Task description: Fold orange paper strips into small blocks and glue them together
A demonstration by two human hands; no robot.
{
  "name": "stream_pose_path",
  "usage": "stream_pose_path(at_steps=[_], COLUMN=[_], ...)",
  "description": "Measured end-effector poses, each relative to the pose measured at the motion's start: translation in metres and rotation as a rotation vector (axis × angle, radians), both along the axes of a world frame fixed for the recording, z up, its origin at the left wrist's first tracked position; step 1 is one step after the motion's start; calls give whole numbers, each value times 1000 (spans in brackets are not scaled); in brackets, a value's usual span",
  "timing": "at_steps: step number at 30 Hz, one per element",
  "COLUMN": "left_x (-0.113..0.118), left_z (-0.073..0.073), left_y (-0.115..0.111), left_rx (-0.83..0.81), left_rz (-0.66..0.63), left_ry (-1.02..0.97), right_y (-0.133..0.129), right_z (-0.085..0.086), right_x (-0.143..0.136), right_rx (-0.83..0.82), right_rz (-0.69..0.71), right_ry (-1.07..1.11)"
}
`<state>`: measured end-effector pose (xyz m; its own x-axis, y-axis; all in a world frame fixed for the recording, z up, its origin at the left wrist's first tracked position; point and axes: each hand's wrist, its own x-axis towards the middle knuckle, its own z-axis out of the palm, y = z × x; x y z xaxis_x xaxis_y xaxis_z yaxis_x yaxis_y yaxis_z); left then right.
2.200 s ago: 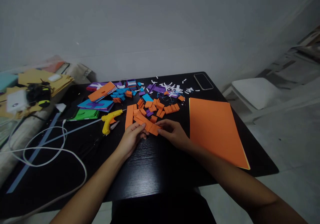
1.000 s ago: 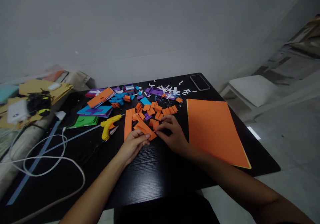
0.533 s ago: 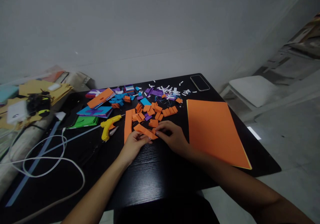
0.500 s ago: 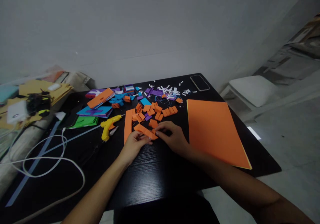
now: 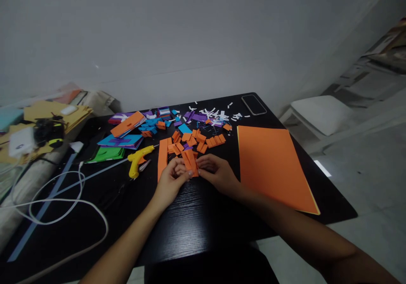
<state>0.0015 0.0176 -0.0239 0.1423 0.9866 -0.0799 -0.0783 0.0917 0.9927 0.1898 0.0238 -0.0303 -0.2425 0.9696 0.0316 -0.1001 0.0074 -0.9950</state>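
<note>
Between the fingers of the left hand (image 5: 171, 180) and the right hand (image 5: 221, 173) stands a folded orange paper strip (image 5: 190, 163), tilted a little; the left fingers grip its near end, and the right fingers are closed in at its right edge. Just beyond the fingertips lies a cluster of small folded orange pieces (image 5: 201, 138), with a bit of purple among them. To the left of the left fingers, a longer orange strip (image 5: 163, 157) lies flat, and past it a yellow glue gun (image 5: 136, 161) points its nozzle toward the pieces. Farther beyond the fingers, white paper scraps (image 5: 215, 114) scatter over the black surface (image 5: 180, 229), near a phone (image 5: 253, 105). Right of the right hand, well apart from its fingers, lie large orange sheets (image 5: 272, 165).
</note>
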Motion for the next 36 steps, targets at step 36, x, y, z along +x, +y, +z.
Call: stream_pose_path(at_steps=[36], left_x=[0], left_z=[11], left_y=[-4], left_rx=[-26], left_rz=[-21], left_ry=[108], right_y=[-1], right_z=[1], right_x=[-2], right_rx=[-96], right_rz=[155], right_ry=[32])
